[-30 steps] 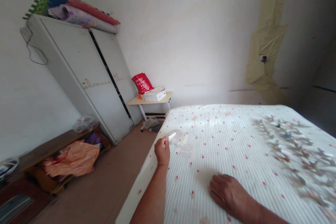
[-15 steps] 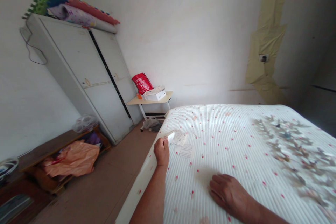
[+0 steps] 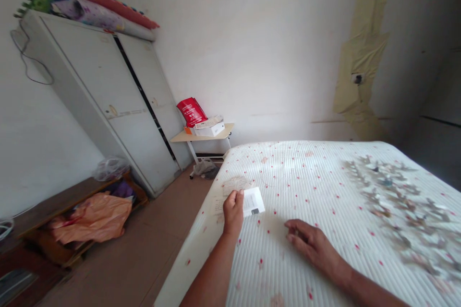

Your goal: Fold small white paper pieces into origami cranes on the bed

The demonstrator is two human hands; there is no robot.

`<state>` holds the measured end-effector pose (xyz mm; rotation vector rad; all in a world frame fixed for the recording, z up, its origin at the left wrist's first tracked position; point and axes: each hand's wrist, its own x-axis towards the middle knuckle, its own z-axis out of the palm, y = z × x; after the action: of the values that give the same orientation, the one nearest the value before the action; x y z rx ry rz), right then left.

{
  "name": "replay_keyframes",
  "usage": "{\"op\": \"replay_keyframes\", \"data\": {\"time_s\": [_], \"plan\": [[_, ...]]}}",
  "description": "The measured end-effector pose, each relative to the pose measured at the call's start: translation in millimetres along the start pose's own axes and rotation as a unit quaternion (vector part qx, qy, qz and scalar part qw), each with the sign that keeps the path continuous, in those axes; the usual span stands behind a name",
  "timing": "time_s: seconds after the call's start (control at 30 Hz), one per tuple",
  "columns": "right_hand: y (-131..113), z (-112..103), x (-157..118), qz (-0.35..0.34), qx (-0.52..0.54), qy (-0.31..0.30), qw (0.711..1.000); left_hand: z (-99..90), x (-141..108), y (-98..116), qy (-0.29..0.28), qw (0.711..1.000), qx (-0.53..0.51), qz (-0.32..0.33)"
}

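My left hand (image 3: 233, 213) pinches a small white card (image 3: 254, 201) with a dark mark on it, and the card sticks out to the right of my fingers. Just beyond the hand, a sheet of printed paper (image 3: 236, 184) and a second paper slip (image 3: 218, 205) lie flat on the white quilted bedcover (image 3: 284, 172), which has red dots. My right hand (image 3: 311, 242) rests lightly on the cover, holding nothing, with its fingers loosely curled.
A grey leaf pattern (image 3: 392, 201) covers the bed's right side. Beyond the bed stand a white wardrobe (image 3: 115, 96) and a small table (image 3: 201, 137) with a red bag and white box. Orange plastic (image 3: 91, 218) lies on a low wooden shelf at left.
The white card now shows its broad face to the right of my left hand, where only a narrow end showed before. My right hand's fingers have lifted slightly, and the view has tilted a little.
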<state>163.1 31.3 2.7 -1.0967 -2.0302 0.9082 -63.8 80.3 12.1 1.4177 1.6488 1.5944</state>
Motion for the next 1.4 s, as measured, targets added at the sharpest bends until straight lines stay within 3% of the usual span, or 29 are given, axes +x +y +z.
{"op": "replay_keyframes", "data": {"time_s": [0.13, 0.23, 0.37, 0.53, 0.77, 1.03, 1.4], "plan": [[2.7, -2.0, 3.9, 0.053, 0.164, 0.011, 0.985, 21.4, -25.5, 13.0, -0.071, 0.997, -0.022, 0.001], [-0.1, -0.5, 4.8, 0.069, 0.216, 0.004, 0.974, 33.4, -42.1, 19.7, -0.125, 0.992, -0.032, 0.003], [-3.3, 0.2, 5.5, 0.108, 0.228, 0.017, 0.968, 38.7, -50.4, 22.7, -0.167, 0.983, -0.071, -0.023], [-1.3, -0.4, 6.7, 0.128, 0.251, 0.018, 0.959, 33.4, -45.4, 22.0, -0.16, 0.979, -0.108, -0.062], [4.2, 0.0, 6.3, 0.14, 0.246, 0.025, 0.959, 29.0, -44.0, 24.8, -0.152, 0.981, -0.113, -0.049], [2.9, -1.1, 6.8, 0.147, 0.233, 0.033, 0.961, 29.7, -51.2, 17.3, -0.274, 0.957, -0.087, -0.04], [2.4, -1.5, 7.3, 0.132, 0.215, 0.037, 0.967, 34.0, -54.7, 13.6, -0.29, 0.95, -0.103, -0.057]]}}
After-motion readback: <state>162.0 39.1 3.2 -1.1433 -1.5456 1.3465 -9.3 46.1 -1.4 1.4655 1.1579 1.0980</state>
